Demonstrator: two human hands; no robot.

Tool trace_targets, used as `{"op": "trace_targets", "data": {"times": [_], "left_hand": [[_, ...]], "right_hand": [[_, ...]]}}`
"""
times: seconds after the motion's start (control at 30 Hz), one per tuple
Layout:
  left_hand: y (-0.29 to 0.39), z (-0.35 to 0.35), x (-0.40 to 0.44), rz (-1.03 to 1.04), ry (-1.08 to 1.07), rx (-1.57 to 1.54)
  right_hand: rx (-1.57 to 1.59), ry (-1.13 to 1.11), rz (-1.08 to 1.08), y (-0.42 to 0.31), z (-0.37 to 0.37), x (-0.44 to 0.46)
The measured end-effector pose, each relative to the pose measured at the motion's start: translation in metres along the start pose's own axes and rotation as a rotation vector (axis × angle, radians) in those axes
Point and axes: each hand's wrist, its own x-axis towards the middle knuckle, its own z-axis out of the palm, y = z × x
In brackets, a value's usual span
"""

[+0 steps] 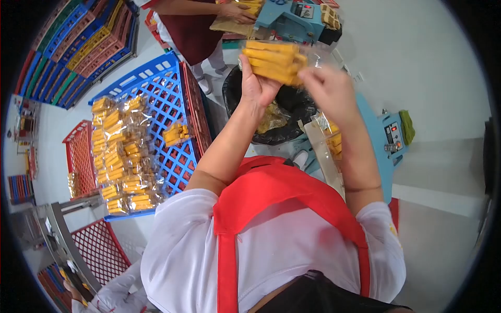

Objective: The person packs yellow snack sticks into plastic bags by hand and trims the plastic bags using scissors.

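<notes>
The left hand [258, 87] cups a clear bag of yellow sticks [271, 57] from below, its fingers wrapped around the near side; from this view the bag sits across the far edge of the black-lined bin [232, 99]. The right hand [331, 93], just right of that bag above the bin's right edge, is blurred with its fingers drawn together at the bag's end; whether it grips the film I cannot tell. Crumpled clear packaging [274, 119] lies inside the bin. Left of the bin, a blue crate [169, 96] carries rows of filled bags [117, 156], with one separate bag [176, 134] on the side nearer the bin. Right of the bin is a blue machine [376, 135] with a lit panel, a green cloth [407, 127] at its outer edge. Beyond the bin, a co-worker's hand [237, 11] rests beside a second blue machine [269, 20].
</notes>
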Motion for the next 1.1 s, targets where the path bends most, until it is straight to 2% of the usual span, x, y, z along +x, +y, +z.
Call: {"op": "trace_targets", "data": {"times": [0.03,0.1,0.13,0.17,0.23,0.3,0.37,0.43,0.5,0.57,0.63,0.7,0.73,0.77,0.8,0.83,0.87,0.9,0.97,1.0,1.03,1.07,1.1], "left_hand": [[0.000,-0.011,0.002,-0.021,-0.006,0.005],[0.005,-0.049,0.000,-0.246,0.237,0.135],[0.007,-0.057,-0.005,-0.228,0.216,0.294],[0.007,-0.065,-0.007,-0.156,0.405,0.454],[0.015,-0.048,-0.018,-0.076,0.192,0.923],[0.021,-0.024,-0.023,-0.032,-0.159,1.327],[0.021,-0.003,-0.020,0.153,-0.344,1.703],[0.013,0.006,-0.018,0.449,-0.398,2.048],[0.007,0.015,-0.018,0.426,-0.375,2.061],[0.005,0.019,-0.020,0.402,-0.363,2.073],[0.006,0.020,-0.024,0.361,-0.232,1.974],[0.011,0.017,-0.025,0.412,-0.204,1.890],[0.014,0.017,-0.025,0.459,-0.174,1.798],[0.017,0.019,-0.024,0.471,-0.174,1.802],[0.021,0.023,-0.024,0.409,-0.178,1.586],[0.025,0.029,-0.026,0.350,-0.182,1.369],[0.026,0.040,-0.030,0.319,-0.196,1.195],[0.029,0.042,-0.031,0.335,-0.197,1.195],[0.034,0.045,-0.033,0.270,-0.253,0.883],[0.037,0.051,-0.037,0.185,-0.287,0.834],[0.041,0.047,-0.038,0.193,-0.286,0.835],[0.047,0.038,-0.038,0.105,-0.293,0.916],[0.050,0.033,-0.039,0.009,-0.300,0.997]], "right_hand": [[-0.059,-0.003,-0.052,0.008,-0.004,0.019],[-0.170,-0.083,-0.110,0.040,-0.002,0.059],[-0.222,-0.158,-0.123,0.055,-0.001,0.072],[-0.229,-0.137,-0.109,0.057,-0.005,0.075],[-0.242,-0.368,-0.057,0.058,-0.009,0.082],[-0.213,-0.445,-0.022,0.058,-0.016,0.083],[-0.172,-0.515,-0.013,0.052,-0.023,0.087],[-0.158,-0.573,-0.127,0.043,-0.032,0.088],[-0.088,-0.615,-0.083,0.031,-0.035,0.085],[0.038,-0.540,-0.095,0.022,-0.035,0.080],[0.022,-0.466,-0.102,0.009,-0.040,0.074],[0.001,-0.393,-0.113,-0.011,-0.032,0.067],[0.058,0.175,-0.079,-0.029,-0.019,0.064],[0.288,0.259,-0.111,-0.005,-0.025,0.064],[0.514,0.340,-0.163,0.020,-0.032,0.063],[0.519,0.338,-0.176,0.045,-0.023,0.051],[0.814,0.279,0.074,0.068,-0.007,0.040],[1.096,0.206,0.333,0.085,0.011,0.032],[1.619,-0.179,0.823,0.085,0.052,0.003],[1.616,-0.188,0.817,0.074,0.059,-0.005],[1.814,-0.402,0.702,0.063,0.066,-0.013],[2.000,-0.621,0.575,0.057,0.069,-0.018],[2.005,-0.622,0.576,0.056,0.068,-0.016]]}}
